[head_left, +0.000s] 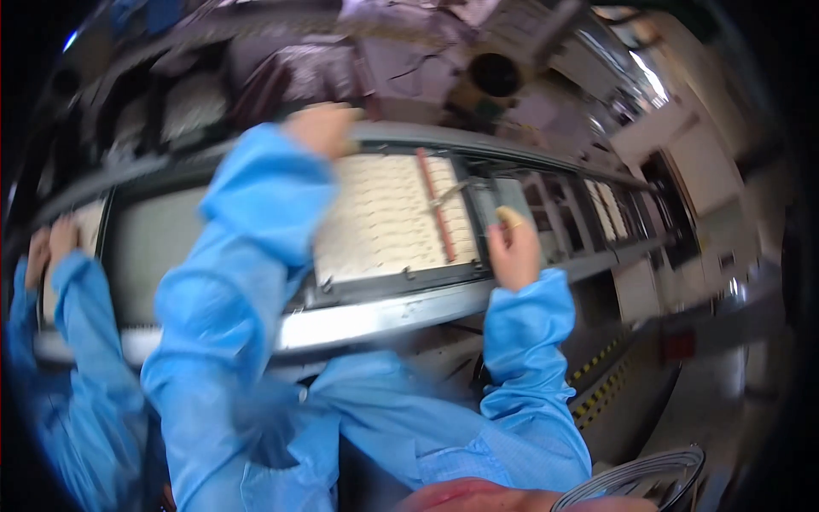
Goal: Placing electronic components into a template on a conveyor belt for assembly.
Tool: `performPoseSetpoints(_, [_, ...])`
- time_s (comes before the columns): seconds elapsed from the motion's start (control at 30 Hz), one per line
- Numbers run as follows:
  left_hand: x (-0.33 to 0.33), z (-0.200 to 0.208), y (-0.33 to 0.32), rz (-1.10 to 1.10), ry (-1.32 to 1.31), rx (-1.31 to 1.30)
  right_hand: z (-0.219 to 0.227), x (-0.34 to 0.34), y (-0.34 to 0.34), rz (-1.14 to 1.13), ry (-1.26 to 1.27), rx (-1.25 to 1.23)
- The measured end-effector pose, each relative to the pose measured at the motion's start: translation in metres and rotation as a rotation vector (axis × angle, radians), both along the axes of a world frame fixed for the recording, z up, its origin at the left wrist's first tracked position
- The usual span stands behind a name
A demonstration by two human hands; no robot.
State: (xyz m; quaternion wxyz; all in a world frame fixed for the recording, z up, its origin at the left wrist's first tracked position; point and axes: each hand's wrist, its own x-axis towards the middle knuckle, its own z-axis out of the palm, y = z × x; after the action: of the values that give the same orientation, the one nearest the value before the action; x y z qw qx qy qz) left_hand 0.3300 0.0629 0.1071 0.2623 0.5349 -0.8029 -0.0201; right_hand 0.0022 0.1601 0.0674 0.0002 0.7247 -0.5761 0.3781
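Note:
A cream-coloured panel [384,213] marked with rows of small dark features lies in a dark frame [401,282] on a conveyor line. My left hand [324,130] is over the panel's far left corner, smeared by motion, so its fingers cannot be read. At the panel's right side is my right hand [515,252], with yellow covers on its fingertips. Its fingers are curled beside the frame's right edge, and what they hold is hidden. A red-brown strip [436,206] crosses the panel lengthwise near that hand. Touching the strip is a thin metallic piece [450,194].
At far left, another person's hands [53,243] rest by a second pale panel [88,226]. A silver rail [384,317] runs along the near side. More panels [607,209] sit down the line at right. Yellow-black striped tape [597,384] marks the lower right.

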Motion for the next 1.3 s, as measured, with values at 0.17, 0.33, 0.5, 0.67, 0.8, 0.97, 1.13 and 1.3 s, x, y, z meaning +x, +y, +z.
performPoseSetpoints(0.17, [0.167, -0.098, -0.073, 0.297, -0.412, -0.333, -0.04, 0.013, 0.015, -0.045, -0.153, 0.076])
performPoseSetpoints(0.33, [0.171, -0.097, -0.11, 0.549, -0.479, 0.057, -0.041, 0.015, 0.016, -0.149, -0.225, -0.054])
performPoseSetpoints(0.5, [0.182, -0.133, -0.161, 0.688, -0.603, -0.022, -0.043, 0.012, 0.017, -0.217, -0.168, -0.028])
performPoseSetpoints(0.67, [0.217, -0.165, -0.194, 0.696, -0.338, 0.111, -0.04, 0.015, 0.015, -0.229, -0.186, -0.025])
performPoseSetpoints(0.8, [0.238, -0.169, -0.195, 0.721, -0.077, 0.256, -0.043, 0.012, 0.013, -0.221, -0.25, -0.03])
performPoseSetpoints(0.97, [0.224, -0.158, -0.221, 0.67, 0.252, 0.436, -0.054, 0.015, 0.003, -0.238, -0.243, -0.035])
performPoseSetpoints(1.13, [0.192, -0.128, -0.254, 0.574, 0.572, 0.627, -0.062, 0.019, -0.012, -0.275, 0.51, -0.143])
performPoseSetpoints(1.3, [0.179, -0.092, -0.259, 0.494, 0.848, 0.838, -0.102, 0.02, -0.055, -0.275, -0.05, -0.191])
